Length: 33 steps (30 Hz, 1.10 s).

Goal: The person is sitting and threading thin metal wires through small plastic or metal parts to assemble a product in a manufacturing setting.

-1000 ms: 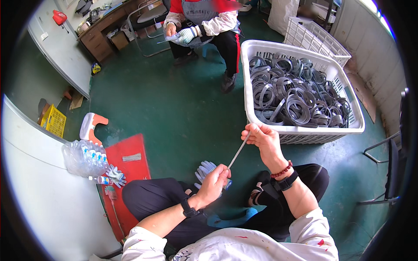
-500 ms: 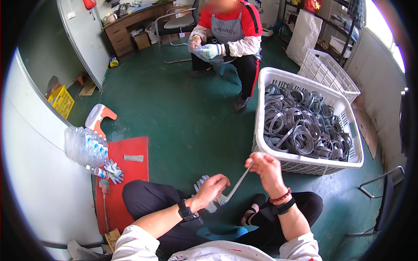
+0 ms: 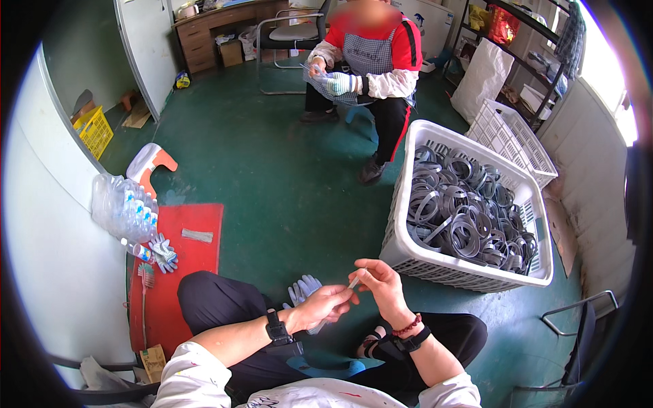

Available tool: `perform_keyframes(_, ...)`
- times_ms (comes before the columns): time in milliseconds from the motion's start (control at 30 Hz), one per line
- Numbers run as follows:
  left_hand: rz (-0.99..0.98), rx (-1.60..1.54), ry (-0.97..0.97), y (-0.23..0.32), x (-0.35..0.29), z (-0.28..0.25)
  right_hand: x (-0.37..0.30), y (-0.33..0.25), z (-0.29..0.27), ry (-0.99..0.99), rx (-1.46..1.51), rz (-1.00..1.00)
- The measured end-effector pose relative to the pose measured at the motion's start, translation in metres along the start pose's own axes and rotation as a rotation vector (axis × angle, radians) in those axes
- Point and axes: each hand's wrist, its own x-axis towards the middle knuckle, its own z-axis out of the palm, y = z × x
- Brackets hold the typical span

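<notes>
Both my hands are raised over my lap, close together. My left hand [image 3: 320, 306] is closed on a thin, pale, flat strip [image 3: 354, 280], and only a short piece of it shows. The fingertips of my right hand [image 3: 382, 288] pinch the upper end of the same strip. The rest is hidden in or behind my left hand. Just beyond my left hand lies a pale work glove [image 3: 304, 288], partly covered by it.
A white crate [image 3: 469, 275] of dark coiled bands stands to the right. On the left, a red mat [image 3: 201, 262] holds a grey strip bundle [image 3: 196, 235], gloves [image 3: 163, 253] and a brush [image 3: 145, 275]. Plastic bottles [image 3: 126, 207] stand beside it. A person [image 3: 371, 68] sits opposite, handling thin strips.
My right hand has come down and left toward my left hand. The strip stretched between them earlier now shows only as a short end. The whole view has shifted slightly.
</notes>
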Motion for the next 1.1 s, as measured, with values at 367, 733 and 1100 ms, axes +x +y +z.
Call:
perform_keyframes(367, 0.078, 0.055, 0.088, -0.001, -0.002, 0.001, -0.001, -0.002, 0.004, 0.027, -0.289, -0.143)
perform_keyframes(733, 0.085, 0.076, 0.097, 0.002, -0.004, 0.006, 0.004, 0.007, -0.004, -0.015, -0.229, 0.023)
perform_keyframes(1100, 0.107, 0.006, 0.061, -0.003, -0.001, 0.001, 0.003, 0.008, -0.003, -0.064, -0.140, 0.043)
